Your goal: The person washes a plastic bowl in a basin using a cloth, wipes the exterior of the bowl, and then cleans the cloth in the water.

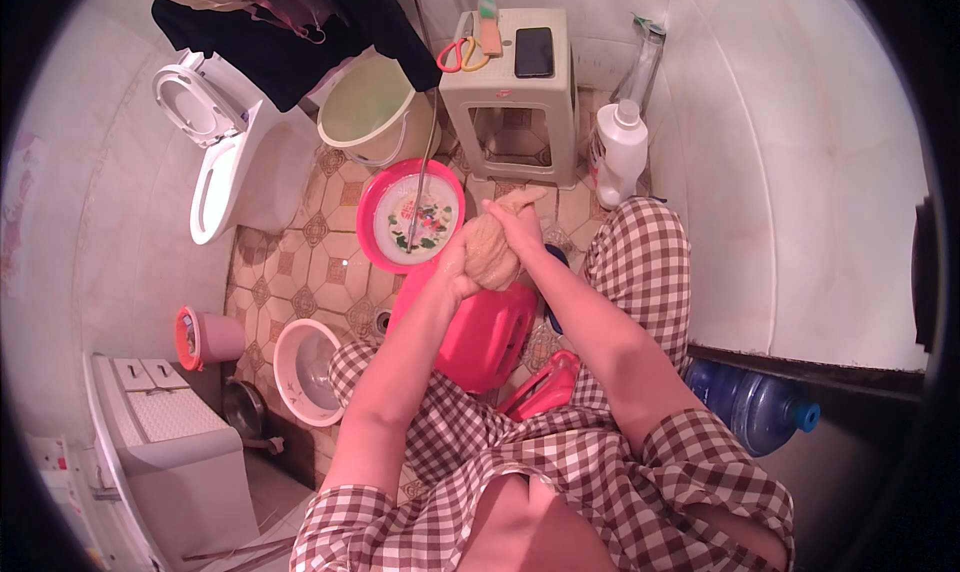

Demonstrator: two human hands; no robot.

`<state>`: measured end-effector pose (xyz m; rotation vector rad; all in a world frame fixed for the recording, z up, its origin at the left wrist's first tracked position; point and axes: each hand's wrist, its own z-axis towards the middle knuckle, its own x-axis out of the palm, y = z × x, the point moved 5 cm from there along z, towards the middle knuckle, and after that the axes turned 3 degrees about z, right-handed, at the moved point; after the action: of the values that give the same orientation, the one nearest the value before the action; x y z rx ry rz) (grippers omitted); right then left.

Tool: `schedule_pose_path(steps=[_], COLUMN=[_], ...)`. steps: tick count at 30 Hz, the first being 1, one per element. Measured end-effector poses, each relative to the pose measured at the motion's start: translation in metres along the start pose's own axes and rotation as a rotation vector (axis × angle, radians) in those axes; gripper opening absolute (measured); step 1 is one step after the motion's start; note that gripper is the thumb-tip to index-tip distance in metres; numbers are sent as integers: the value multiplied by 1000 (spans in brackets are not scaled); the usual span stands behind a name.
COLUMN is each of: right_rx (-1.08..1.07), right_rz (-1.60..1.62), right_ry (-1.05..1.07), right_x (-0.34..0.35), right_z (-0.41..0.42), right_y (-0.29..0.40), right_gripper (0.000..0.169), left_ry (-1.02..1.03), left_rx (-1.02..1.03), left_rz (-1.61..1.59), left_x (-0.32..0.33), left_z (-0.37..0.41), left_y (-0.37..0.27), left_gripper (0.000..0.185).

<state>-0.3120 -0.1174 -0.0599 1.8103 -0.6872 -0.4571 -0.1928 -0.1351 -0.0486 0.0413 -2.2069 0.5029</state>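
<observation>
A wet, bunched beige cloth point(491, 253) is held between my two hands. My left hand point(457, 264) cups it from the left and below, with the cloth bulging over the palm. From the right, my right hand point(521, 227) grips its upper part, and an end of the cloth sticks out beyond the fingers. Below the hands stands an upturned pink plastic stool or tub point(480, 339); which one I cannot tell. Just left of the cloth, a pink-rimmed basin point(370, 227) with a patterned bottom has a shower hose point(417, 212) hanging over it.
A yellowish bucket point(367, 111) of water stands behind the basin, beside a toilet point(255, 167). Scissors point(461, 56) and a phone point(534, 52) lie on a plastic stool point(510, 99). A white jug point(621, 152) is at right, a pale basin point(307, 373) by my left knee. Dark clothes point(255, 47) hang above.
</observation>
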Motion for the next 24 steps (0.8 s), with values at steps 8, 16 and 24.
schedule_pose_path(steps=[8,16,24], right_rx=[481,121,432], right_rz=[1057,666,544], right_ry=[377,240,758], right_x=[9,2,9], right_z=[-12,1,-14], right_y=[-5,-9,8], right_gripper=[37,69,59], left_ry=[35,-112,37], left_rx=[2,-101,-142], left_rz=[217,31,376], left_x=[-1,28,0], left_z=[-9,-37,-34], left_y=[-8,18,16], left_gripper=[55,75,63])
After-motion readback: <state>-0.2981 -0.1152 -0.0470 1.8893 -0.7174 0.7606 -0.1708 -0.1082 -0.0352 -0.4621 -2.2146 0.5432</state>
